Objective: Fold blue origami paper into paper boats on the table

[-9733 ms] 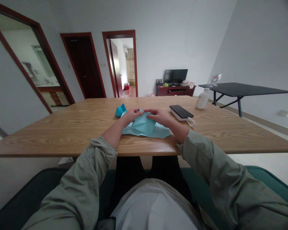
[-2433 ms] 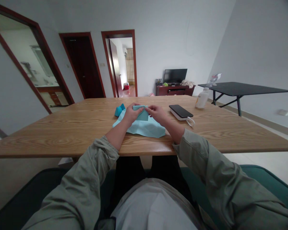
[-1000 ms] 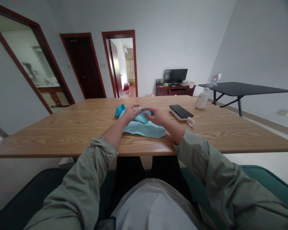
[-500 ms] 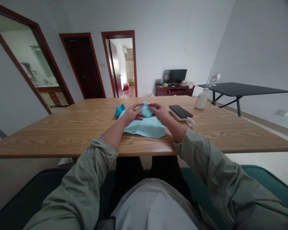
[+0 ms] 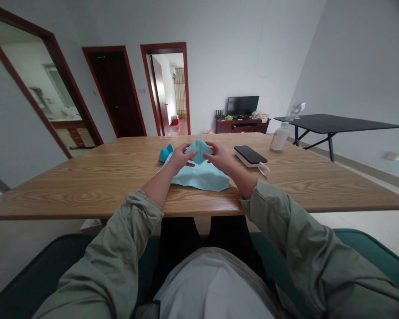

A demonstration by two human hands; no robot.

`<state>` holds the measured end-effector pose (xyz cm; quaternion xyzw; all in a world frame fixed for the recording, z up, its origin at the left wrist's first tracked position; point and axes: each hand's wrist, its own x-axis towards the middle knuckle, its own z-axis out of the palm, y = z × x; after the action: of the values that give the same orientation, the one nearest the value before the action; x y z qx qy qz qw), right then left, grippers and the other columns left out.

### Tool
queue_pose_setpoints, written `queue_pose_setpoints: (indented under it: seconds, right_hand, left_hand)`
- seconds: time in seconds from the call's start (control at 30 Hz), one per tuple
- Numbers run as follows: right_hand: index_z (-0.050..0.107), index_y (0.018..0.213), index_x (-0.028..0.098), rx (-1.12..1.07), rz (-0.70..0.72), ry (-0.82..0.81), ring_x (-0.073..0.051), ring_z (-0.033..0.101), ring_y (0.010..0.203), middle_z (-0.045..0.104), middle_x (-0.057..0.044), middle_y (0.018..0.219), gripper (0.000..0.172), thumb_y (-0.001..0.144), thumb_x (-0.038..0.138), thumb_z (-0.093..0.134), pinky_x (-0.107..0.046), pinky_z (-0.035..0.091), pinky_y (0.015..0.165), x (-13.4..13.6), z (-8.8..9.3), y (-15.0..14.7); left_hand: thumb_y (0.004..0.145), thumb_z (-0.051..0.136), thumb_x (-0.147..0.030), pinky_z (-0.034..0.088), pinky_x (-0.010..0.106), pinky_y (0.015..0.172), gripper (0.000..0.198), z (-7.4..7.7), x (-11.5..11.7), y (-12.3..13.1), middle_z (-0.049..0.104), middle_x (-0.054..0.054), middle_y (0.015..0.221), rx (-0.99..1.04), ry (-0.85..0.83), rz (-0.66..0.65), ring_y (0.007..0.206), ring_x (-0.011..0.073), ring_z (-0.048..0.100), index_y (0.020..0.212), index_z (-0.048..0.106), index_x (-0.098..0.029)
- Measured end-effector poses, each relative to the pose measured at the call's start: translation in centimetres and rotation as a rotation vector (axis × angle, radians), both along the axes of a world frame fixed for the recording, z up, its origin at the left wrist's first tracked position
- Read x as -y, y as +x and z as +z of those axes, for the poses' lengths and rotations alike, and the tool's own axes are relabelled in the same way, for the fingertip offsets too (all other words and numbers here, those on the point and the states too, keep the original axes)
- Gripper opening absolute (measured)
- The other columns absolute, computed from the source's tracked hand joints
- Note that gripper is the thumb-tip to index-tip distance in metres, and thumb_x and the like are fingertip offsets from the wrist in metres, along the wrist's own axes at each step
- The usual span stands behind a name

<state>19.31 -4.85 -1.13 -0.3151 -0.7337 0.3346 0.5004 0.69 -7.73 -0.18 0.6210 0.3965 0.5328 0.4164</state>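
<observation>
Between my two hands is a light blue folded paper (image 5: 199, 151), held up with its peak on top and a crease down its middle. My left hand (image 5: 182, 157) grips its left side, thumb in front and fingers behind. On the right side, my right hand (image 5: 218, 156) pinches it in the same way. Below them a light blue sheet of paper (image 5: 201, 177) lies flat on the wooden table, partly covered by my hands. A darker blue folded paper piece (image 5: 166, 153) rests just beyond my left hand.
On the wooden table (image 5: 96, 177), a phone (image 5: 250, 154) lies on a white box with a white loop, right of my right hand. Farther right stands a whitish translucent bottle (image 5: 279, 137). Behind it is a black table (image 5: 335, 123).
The light blue folded paper has turned and spread from a bunched shape to a wider, peaked face. Both hands have shifted slightly to its sides; the things on the table have stayed put.
</observation>
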Motion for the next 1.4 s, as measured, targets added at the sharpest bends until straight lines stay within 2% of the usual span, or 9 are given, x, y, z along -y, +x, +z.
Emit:
queue_pose_setpoints:
  seconds: [0.13,0.23,0.33,0.47,0.6,0.77,0.97,1.17,1.4]
  right_hand:
    - [0.067,0.092,0.014,0.129,-0.058,0.153,-0.016,0.059,0.076,0.067,-0.003,0.083,0.027,0.074,0.033,0.062,-0.028,0.047,0.068,-0.2,-0.2,0.1]
    - [0.066,0.088,0.015,0.177,-0.124,0.202,-0.014,0.052,0.067,0.059,0.001,0.07,0.024,0.076,0.035,0.06,-0.025,0.04,0.06,0.2,0.0,0.2]
    - [0.066,0.09,0.015,0.226,-0.165,0.25,-0.013,0.05,0.065,0.057,0.002,0.069,0.024,0.078,0.034,0.058,-0.025,0.036,0.059,0.4,0.1,0.4]
    - [0.067,0.092,0.017,0.277,-0.17,0.253,-0.014,0.051,0.065,0.06,0.001,0.07,0.024,0.079,0.034,0.057,-0.024,0.034,0.058,0.3,0.0,0.6]
    - [0.067,0.087,0.017,0.335,-0.14,0.257,-0.014,0.053,0.069,0.063,0.0,0.073,0.02,0.078,0.032,0.057,-0.024,0.035,0.059,0.2,0.0,0.6]
    - [0.064,0.079,0.016,0.394,-0.17,0.239,-0.014,0.052,0.07,0.062,0.0,0.073,0.019,0.078,0.034,0.056,-0.024,0.035,0.06,0.3,0.1,0.6]
    - [0.064,0.08,0.016,0.302,-0.133,0.148,-0.015,0.053,0.07,0.061,0.0,0.072,0.02,0.075,0.032,0.052,-0.025,0.039,0.061,0.2,0.4,0.8]
    - [0.063,0.086,0.016,0.25,-0.108,0.039,-0.013,0.05,0.062,0.059,0.001,0.068,0.022,0.072,0.031,0.054,-0.024,0.037,0.055,1.0,1.0,0.8]
    - [0.062,0.085,0.017,0.318,-0.134,0.116,-0.012,0.051,0.063,0.059,0.001,0.07,0.017,0.074,0.029,0.057,-0.022,0.037,0.055,0.5,0.4,0.8]
  left_hand:
    - [0.073,0.07,-0.039,0.055,0.026,0.054,0.035,-0.4,0.0,0.7,0.065,0.004,0.085,-0.272,0.112,0.055,0.074,0.0173,0.064,0.098,0.067,-0.014]
    - [0.074,0.065,-0.037,0.053,0.024,0.06,0.028,-0.6,0.2,1.3,0.063,0.0,0.077,-0.46,0.234,0.092,0.072,0.0154,0.06,0.092,0.067,-0.015]
    - [0.075,0.063,-0.038,0.051,0.025,0.067,0.029,-0.5,0.4,1.5,0.064,0.0,0.077,-0.543,0.313,0.14,0.077,0.0165,0.061,0.092,0.066,-0.015]
    - [0.073,0.062,-0.038,0.05,0.027,0.071,0.028,-0.4,0.1,1.4,0.063,-0.001,0.077,-0.576,0.324,0.157,0.079,0.0171,0.06,0.089,0.066,-0.015]
    - [0.07,0.063,-0.036,0.049,0.026,0.066,0.023,-0.9,-0.5,1.3,0.06,-0.002,0.073,-0.575,0.28,0.187,0.074,0.0155,0.057,0.081,0.062,-0.016]
    - [0.071,0.063,-0.033,0.047,0.024,0.051,0.02,-1.3,-0.6,1.3,0.055,-0.003,0.071,-0.457,0.185,0.099,0.064,0.0142,0.056,0.082,0.056,-0.018]
    - [0.069,0.071,-0.045,0.047,0.024,0.053,0.034,-1.0,-0.2,1.0,0.055,-0.003,0.071,-0.348,0.134,0.041,0.066,0.014,0.055,0.081,0.054,-0.018]
    - [0.072,0.065,-0.037,0.041,0.025,0.061,0.022,-0.8,-0.6,0.7,0.051,-0.004,0.068,-0.503,0.28,0.15,0.068,0.0131,0.048,0.075,0.054,-0.018]
    - [0.074,0.055,-0.027,0.043,0.026,0.072,0.015,-1.0,-0.8,0.5,0.059,-0.002,0.076,-0.552,0.373,0.135,0.076,0.0146,0.052,0.084,0.061,-0.017]
